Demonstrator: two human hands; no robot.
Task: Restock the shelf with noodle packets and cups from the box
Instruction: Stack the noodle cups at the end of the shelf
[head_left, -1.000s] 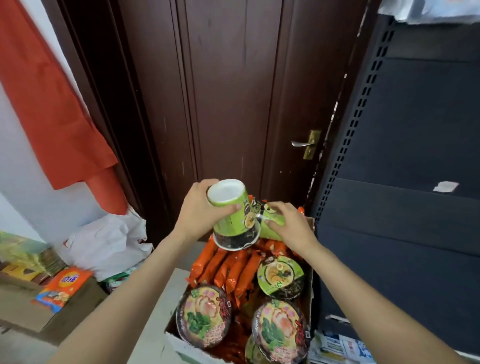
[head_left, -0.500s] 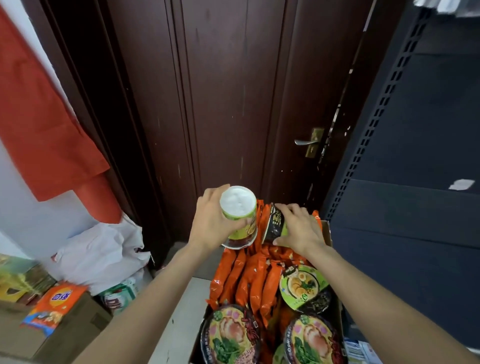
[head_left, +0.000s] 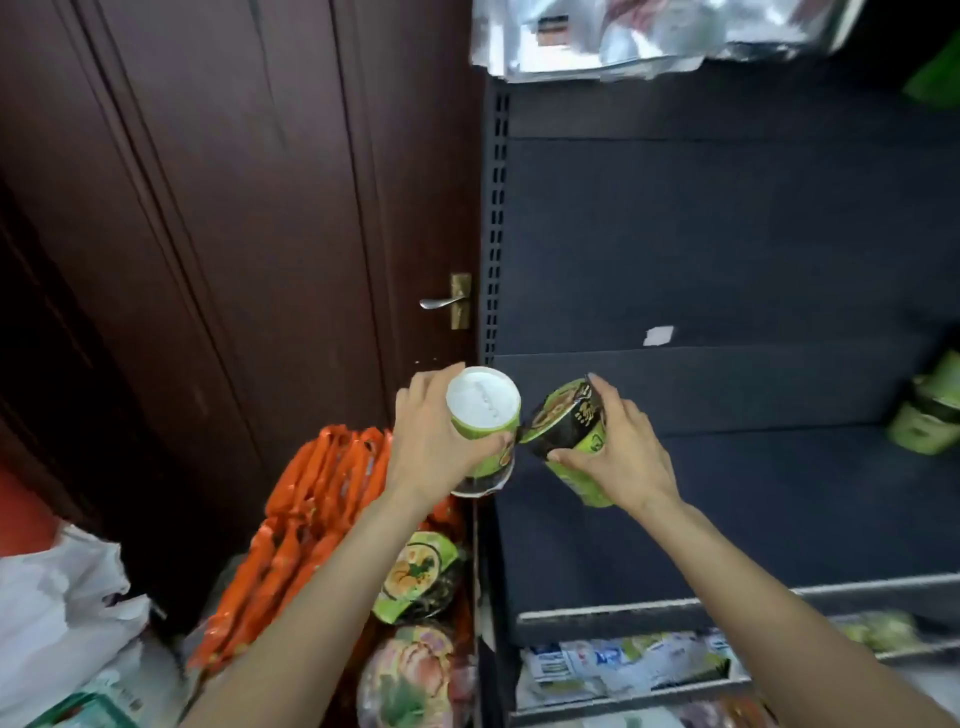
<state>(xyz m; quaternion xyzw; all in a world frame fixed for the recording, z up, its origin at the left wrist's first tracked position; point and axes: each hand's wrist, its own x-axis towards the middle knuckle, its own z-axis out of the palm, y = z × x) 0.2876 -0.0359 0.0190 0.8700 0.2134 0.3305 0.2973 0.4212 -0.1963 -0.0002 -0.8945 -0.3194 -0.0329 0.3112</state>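
Left hand (head_left: 434, 441) wrapped around a green noodle cup (head_left: 484, 423) turned bottom-up, just left of the dark shelf (head_left: 779, 493). Right hand (head_left: 618, 457) curled around a second cup (head_left: 571, 431), tipped sideways over the shelf's left end, maybe touching the first. Left of the shelf, orange packets (head_left: 306, 525) and more cups in what looked like the box.

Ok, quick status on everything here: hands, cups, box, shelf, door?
Left hand: grips a green cup, white base up.
Right hand: grips a second cup, tilted, lid facing left.
Box packets: orange, still stacked inside.
Shelf: mostly bare, green cups at far right.
Door: closed.
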